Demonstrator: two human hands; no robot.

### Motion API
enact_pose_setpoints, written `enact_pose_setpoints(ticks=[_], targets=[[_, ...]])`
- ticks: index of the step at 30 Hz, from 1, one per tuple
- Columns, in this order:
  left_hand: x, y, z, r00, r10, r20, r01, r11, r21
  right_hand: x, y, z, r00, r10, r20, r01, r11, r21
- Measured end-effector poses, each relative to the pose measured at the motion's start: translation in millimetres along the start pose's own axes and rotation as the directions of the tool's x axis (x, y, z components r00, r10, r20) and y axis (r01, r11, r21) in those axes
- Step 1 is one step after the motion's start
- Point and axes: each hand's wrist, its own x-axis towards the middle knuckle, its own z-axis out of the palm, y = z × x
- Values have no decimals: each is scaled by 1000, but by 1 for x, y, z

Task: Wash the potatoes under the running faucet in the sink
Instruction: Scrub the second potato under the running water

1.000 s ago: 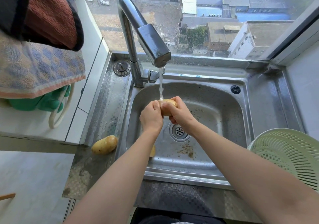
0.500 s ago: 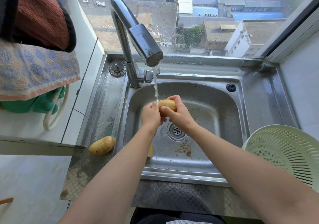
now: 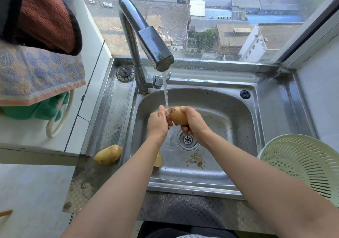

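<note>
Water runs from the chrome faucet [image 3: 146, 41] into the steel sink [image 3: 238, 127]. My right hand [image 3: 192, 122] grips a yellow potato [image 3: 177, 114] just under the stream. My left hand [image 3: 158, 122] is closed against the potato's left end, where the water lands. A second potato [image 3: 107, 154] lies on the sink's left ledge. A third potato [image 3: 158, 159] lies in the basin, mostly hidden behind my left forearm.
A pale green plastic colander [image 3: 302, 168] stands at the right of the sink. Dirt specks [image 3: 196, 159] lie near the drain [image 3: 187, 139]. A strainer plug [image 3: 125, 73] sits beside the faucet base. Towels [image 3: 36, 63] hang at the upper left over a green glove [image 3: 36, 109].
The potato has turned in my hands, and more of it now shows above my right hand. Both hands stay under the stream.
</note>
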Motion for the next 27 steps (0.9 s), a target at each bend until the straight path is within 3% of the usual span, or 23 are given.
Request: enact_pose_setpoints(ticks=[6, 17, 21, 24, 27], targets=[[-17, -2, 2, 976, 65, 209, -31, 986, -163, -2, -1, 6, 1000, -13, 16, 14, 1000, -15], [-14, 6, 17, 988, -151, 24, 144, 869, -474, -8, -5, 15, 986, 22, 163, -18, 1000, -23], [-13, 5, 13, 977, -200, 79, 213, 858, -466, -10, 0, 18, 982, 7, 188, -8, 1000, 2], [-12, 4, 5, 985, -135, 108, 165, 916, -366, -10, 5, 19, 982, 0, 187, -11, 998, 56], [-12, 0, -3, 985, -112, 135, 143, 956, -256, -6, 7, 18, 988, 3, 154, -3, 1000, -5]])
